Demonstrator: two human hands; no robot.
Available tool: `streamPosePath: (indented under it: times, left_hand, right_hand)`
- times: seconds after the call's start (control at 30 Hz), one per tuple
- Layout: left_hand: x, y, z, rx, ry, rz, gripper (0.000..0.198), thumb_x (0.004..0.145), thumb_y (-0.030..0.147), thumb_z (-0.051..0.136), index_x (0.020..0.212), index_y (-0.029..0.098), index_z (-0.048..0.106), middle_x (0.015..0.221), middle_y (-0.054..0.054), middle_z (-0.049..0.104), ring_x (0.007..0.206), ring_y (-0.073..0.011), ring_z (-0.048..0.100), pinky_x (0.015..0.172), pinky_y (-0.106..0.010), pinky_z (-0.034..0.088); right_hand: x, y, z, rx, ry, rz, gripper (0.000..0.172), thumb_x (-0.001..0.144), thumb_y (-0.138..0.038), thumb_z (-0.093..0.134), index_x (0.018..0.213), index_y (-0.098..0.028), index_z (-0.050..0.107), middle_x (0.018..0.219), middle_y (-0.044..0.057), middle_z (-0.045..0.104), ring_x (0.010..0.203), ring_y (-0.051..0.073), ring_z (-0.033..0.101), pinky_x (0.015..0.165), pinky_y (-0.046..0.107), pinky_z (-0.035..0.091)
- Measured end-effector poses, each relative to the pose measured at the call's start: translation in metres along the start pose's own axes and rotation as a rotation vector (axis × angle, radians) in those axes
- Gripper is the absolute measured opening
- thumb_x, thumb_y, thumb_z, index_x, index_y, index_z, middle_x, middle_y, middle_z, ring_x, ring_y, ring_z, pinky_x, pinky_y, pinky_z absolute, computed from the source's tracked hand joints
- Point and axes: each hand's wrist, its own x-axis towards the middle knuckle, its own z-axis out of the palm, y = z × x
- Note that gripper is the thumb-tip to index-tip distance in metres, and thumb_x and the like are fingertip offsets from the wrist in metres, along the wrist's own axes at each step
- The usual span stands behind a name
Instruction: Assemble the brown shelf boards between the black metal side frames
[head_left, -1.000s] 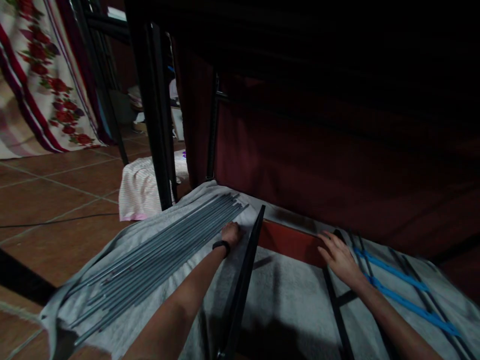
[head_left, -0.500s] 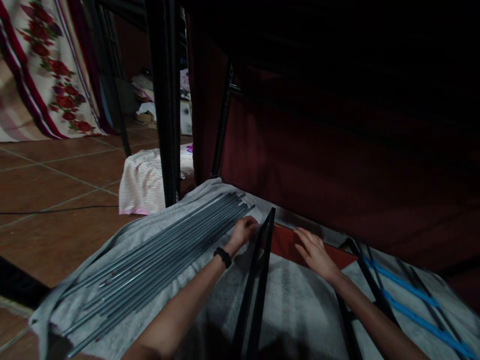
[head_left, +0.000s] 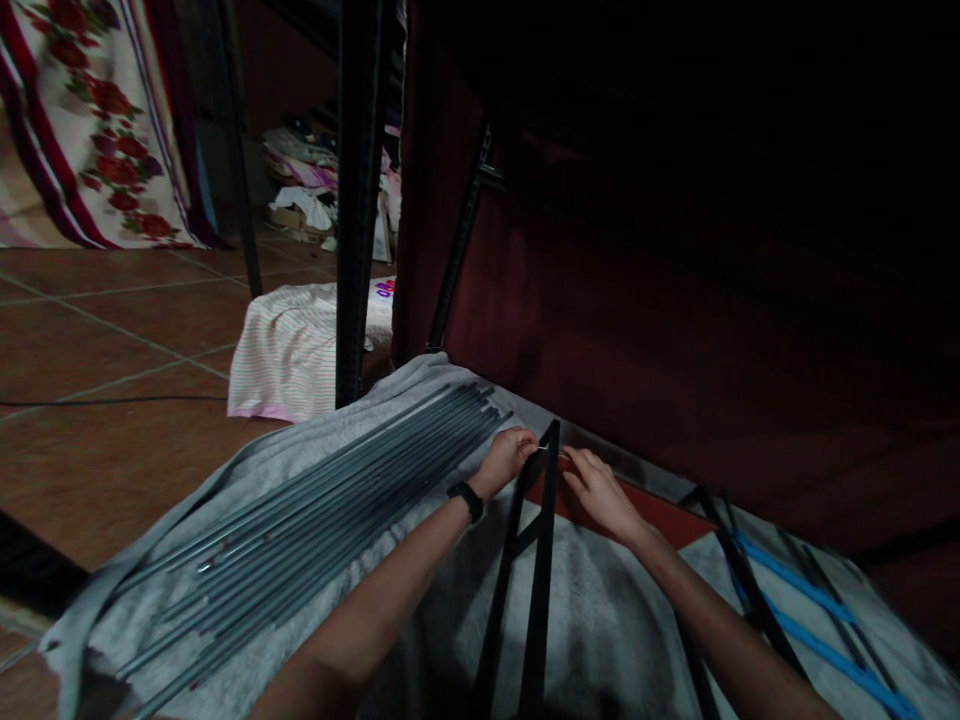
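Note:
My left hand [head_left: 511, 458], with a dark band on its wrist, pinches a thin, pale, pin-like piece [head_left: 542, 447] at the top of a black metal frame [head_left: 544, 560]. The frame has two long bars joined by a crosspiece. On the frame's other side is my right hand [head_left: 600, 492], its thumb and fingertips drawn together close to the frame's top; what they hold is too small to make out. Under the right fingers lies a flat orange-red board [head_left: 652, 510]. Left of my left hand, several thin grey metal rods [head_left: 322, 530] lie side by side.
A grey blanket [head_left: 607, 610] lies under everything. Blue strips [head_left: 810, 580] and black bars lie at the right. A black upright post [head_left: 358, 230] stands left, before a cloth-covered low block [head_left: 292, 340]. A dark red curtain [head_left: 600, 300] hangs behind.
My left hand has moved right to the top of the black frame, and the pale piece now shows there. My right hand has come left to the frame, its fingers drawing together.

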Motion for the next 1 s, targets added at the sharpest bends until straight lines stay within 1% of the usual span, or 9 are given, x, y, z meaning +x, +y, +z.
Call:
streamPosePath:
  times: [0.17, 0.3, 0.43, 0.5, 0.57, 0.67, 0.87, 1.0]
  left_hand:
    - [0.002, 0.006, -0.007, 0.098, -0.059, 0.060, 0.018, 0.083, 0.016, 0.054, 0.079, 0.015, 0.072, 0.080, -0.006, 0.069, 0.077, -0.0168, 0.061, 0.076, -0.027, 0.046]
    - [0.010, 0.011, -0.005, 0.147, -0.107, 0.087, 0.021, 0.084, 0.016, 0.052, 0.080, 0.016, 0.073, 0.082, -0.007, 0.070, 0.079, -0.0174, 0.061, 0.078, -0.027, 0.045]
    - [0.020, 0.015, -0.006, 0.145, -0.165, 0.109, 0.020, 0.081, 0.014, 0.054, 0.076, 0.016, 0.073, 0.082, -0.006, 0.070, 0.078, -0.0161, 0.061, 0.080, -0.025, 0.045]
    - [0.023, 0.014, -0.008, 0.125, -0.191, 0.104, 0.019, 0.079, 0.014, 0.055, 0.076, 0.015, 0.074, 0.078, -0.005, 0.070, 0.074, -0.0150, 0.060, 0.075, -0.024, 0.045]
    - [0.024, 0.012, -0.010, 0.096, -0.213, 0.092, 0.017, 0.078, 0.016, 0.056, 0.077, 0.014, 0.074, 0.073, -0.004, 0.069, 0.067, -0.0139, 0.059, 0.067, -0.022, 0.044]
    - [0.023, 0.007, -0.012, 0.049, -0.224, 0.081, 0.019, 0.078, 0.020, 0.056, 0.076, 0.013, 0.074, 0.067, -0.004, 0.067, 0.061, -0.0130, 0.056, 0.060, -0.022, 0.042]
    - [0.020, 0.008, -0.006, -0.022, -0.229, 0.043, 0.022, 0.079, 0.024, 0.054, 0.075, 0.011, 0.072, 0.066, -0.005, 0.065, 0.060, -0.0134, 0.055, 0.058, -0.023, 0.043]
    - [0.020, 0.012, -0.003, 0.013, -0.222, 0.048, 0.021, 0.080, 0.024, 0.054, 0.075, 0.012, 0.070, 0.065, -0.004, 0.063, 0.059, -0.0134, 0.054, 0.059, -0.024, 0.043]
  right_hand:
    - [0.007, 0.000, 0.003, 0.020, -0.004, -0.001, 0.045, 0.095, -0.025, 0.043, 0.139, -0.022, 0.045, 0.128, 0.010, 0.057, 0.120, 0.024, 0.052, 0.103, 0.042, 0.040]
    - [0.013, 0.002, 0.002, 0.098, -0.002, -0.015, 0.039, 0.095, -0.023, 0.042, 0.132, -0.020, 0.053, 0.123, 0.011, 0.060, 0.116, 0.022, 0.055, 0.101, 0.039, 0.042]
    - [0.017, 0.002, 0.000, 0.184, -0.006, -0.043, 0.036, 0.095, -0.019, 0.041, 0.126, -0.021, 0.059, 0.119, 0.009, 0.064, 0.111, 0.020, 0.059, 0.098, 0.035, 0.045]
    - [0.019, 0.002, 0.000, 0.201, 0.002, -0.042, 0.036, 0.094, -0.018, 0.042, 0.124, -0.022, 0.060, 0.120, 0.009, 0.064, 0.112, 0.020, 0.059, 0.099, 0.035, 0.044]
    - [0.022, 0.002, -0.001, 0.207, 0.004, -0.030, 0.035, 0.093, -0.017, 0.043, 0.123, -0.023, 0.062, 0.120, 0.008, 0.065, 0.113, 0.020, 0.058, 0.099, 0.035, 0.044]
    - [0.025, 0.002, -0.003, 0.208, 0.001, -0.011, 0.033, 0.093, -0.017, 0.044, 0.120, -0.021, 0.063, 0.118, 0.008, 0.065, 0.111, 0.019, 0.059, 0.098, 0.034, 0.044]
    - [0.028, 0.000, -0.006, 0.227, -0.028, 0.006, 0.031, 0.092, -0.015, 0.047, 0.117, -0.021, 0.065, 0.114, 0.007, 0.066, 0.107, 0.020, 0.059, 0.096, 0.033, 0.043]
    - [0.028, -0.001, -0.005, 0.222, -0.012, 0.007, 0.029, 0.092, -0.015, 0.048, 0.114, -0.019, 0.065, 0.111, 0.007, 0.067, 0.106, 0.019, 0.059, 0.095, 0.031, 0.043]
